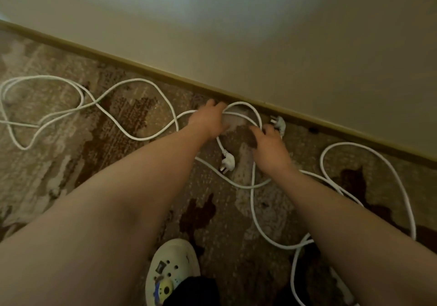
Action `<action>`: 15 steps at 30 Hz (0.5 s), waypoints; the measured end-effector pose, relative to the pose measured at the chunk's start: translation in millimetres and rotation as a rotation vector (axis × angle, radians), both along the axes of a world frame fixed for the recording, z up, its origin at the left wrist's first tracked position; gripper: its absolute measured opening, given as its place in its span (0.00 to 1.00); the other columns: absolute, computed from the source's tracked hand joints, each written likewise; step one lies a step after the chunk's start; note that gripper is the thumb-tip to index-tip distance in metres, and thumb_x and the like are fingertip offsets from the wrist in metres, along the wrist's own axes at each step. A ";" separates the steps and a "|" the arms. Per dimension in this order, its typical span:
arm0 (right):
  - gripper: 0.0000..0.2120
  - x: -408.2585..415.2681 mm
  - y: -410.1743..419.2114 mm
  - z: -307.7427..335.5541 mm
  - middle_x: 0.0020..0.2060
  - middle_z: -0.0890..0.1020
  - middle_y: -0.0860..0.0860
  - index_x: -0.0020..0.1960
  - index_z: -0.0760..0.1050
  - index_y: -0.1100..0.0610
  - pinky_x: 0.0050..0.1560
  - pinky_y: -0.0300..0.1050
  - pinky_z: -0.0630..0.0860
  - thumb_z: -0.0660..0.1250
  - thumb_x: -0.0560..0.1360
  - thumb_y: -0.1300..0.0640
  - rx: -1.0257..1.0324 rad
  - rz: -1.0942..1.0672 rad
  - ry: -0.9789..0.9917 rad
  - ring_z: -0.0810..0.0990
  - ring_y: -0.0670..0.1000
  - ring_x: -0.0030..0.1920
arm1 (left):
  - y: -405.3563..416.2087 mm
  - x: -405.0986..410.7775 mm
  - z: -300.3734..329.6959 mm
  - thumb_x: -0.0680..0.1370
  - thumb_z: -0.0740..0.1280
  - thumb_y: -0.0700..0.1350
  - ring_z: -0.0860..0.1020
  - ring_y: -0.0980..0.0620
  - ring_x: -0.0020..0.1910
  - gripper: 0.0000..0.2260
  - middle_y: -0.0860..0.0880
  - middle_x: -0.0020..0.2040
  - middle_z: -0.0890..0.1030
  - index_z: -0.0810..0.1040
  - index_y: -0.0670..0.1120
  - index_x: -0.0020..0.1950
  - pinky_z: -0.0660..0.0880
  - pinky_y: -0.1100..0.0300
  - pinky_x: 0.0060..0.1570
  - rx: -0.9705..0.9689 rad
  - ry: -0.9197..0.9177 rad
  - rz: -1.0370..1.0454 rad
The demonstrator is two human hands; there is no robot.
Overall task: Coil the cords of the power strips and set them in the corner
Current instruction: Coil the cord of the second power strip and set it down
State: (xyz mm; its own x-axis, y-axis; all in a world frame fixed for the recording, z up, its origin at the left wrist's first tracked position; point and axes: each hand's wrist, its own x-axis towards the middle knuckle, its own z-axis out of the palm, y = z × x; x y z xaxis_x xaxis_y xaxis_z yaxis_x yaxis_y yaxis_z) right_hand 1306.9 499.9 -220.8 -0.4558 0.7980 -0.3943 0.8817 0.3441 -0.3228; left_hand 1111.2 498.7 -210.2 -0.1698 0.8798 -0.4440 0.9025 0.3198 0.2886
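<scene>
Cords [151,138], white, lie tangled over the patterned carpet [118,164] along the baseboard [165,75]. I see both arms stretched forward. The left hand [208,120] is curled around a small loop of cord [246,107] close to the baseboard; its fingertips are hidden behind the hand. The right hand [269,145] sits on the same loop's right side, fingers bent over the cord; from this angle I cannot tell whether it truly grips or only touches. The hands are near each other, not touching.

One plug [227,162] lies on the carpet between the wrists. A second plug [279,122] lies just beyond the right hand, next to the baseboard, partly covered by the fingers. Larger loops spread far left [42,85] and right [378,161]; the right ones run under the forearm and off the lower edge. I cannot make out a strip body with certainty. A pale clog [172,268] is cut off at the bottom. Frame is dim and soft.
</scene>
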 end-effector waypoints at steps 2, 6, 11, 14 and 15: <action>0.19 11.1 3.7 3.6 0.64 0.70 0.58 0.66 0.69 0.54 0.51 0.52 0.75 0.62 0.76 0.65 -0.013 -0.049 0.081 0.75 0.63 0.57 | -1.9 8.5 0.3 0.77 0.65 0.47 0.74 0.37 0.57 0.17 0.41 0.62 0.69 0.70 0.46 0.64 0.74 0.45 0.54 0.065 -0.062 0.044; 0.08 37.5 9.9 18.9 0.51 0.75 0.54 0.48 0.69 0.51 0.41 0.47 0.70 0.62 0.73 0.63 0.089 -0.074 0.163 0.77 0.60 0.47 | -11.0 30.2 4.4 0.79 0.61 0.46 0.77 0.43 0.46 0.07 0.43 0.51 0.78 0.75 0.46 0.54 0.72 0.52 0.42 0.215 -0.192 0.037; 0.05 87.6 28.8 46.9 0.49 0.78 0.55 0.49 0.72 0.52 0.42 0.51 0.72 0.61 0.76 0.61 0.138 0.015 0.213 0.78 0.61 0.46 | -6.2 59.3 27.6 0.80 0.60 0.46 0.78 0.47 0.39 0.10 0.47 0.36 0.79 0.76 0.45 0.43 0.72 0.58 0.38 0.146 -0.324 0.017; 0.09 118.7 36.0 61.2 0.47 0.77 0.54 0.48 0.72 0.52 0.43 0.49 0.73 0.59 0.75 0.66 0.167 -0.032 0.337 0.78 0.59 0.45 | -6.3 88.9 46.3 0.81 0.59 0.45 0.78 0.53 0.31 0.12 0.49 0.32 0.76 0.74 0.45 0.39 0.73 0.61 0.33 0.141 -0.569 0.163; 0.11 127.3 38.7 66.4 0.45 0.77 0.54 0.47 0.71 0.51 0.42 0.46 0.73 0.58 0.76 0.67 0.158 -0.112 0.411 0.79 0.58 0.42 | -3.3 100.5 55.9 0.81 0.58 0.45 0.79 0.53 0.30 0.12 0.48 0.31 0.76 0.74 0.44 0.40 0.74 0.61 0.33 0.166 -0.662 0.198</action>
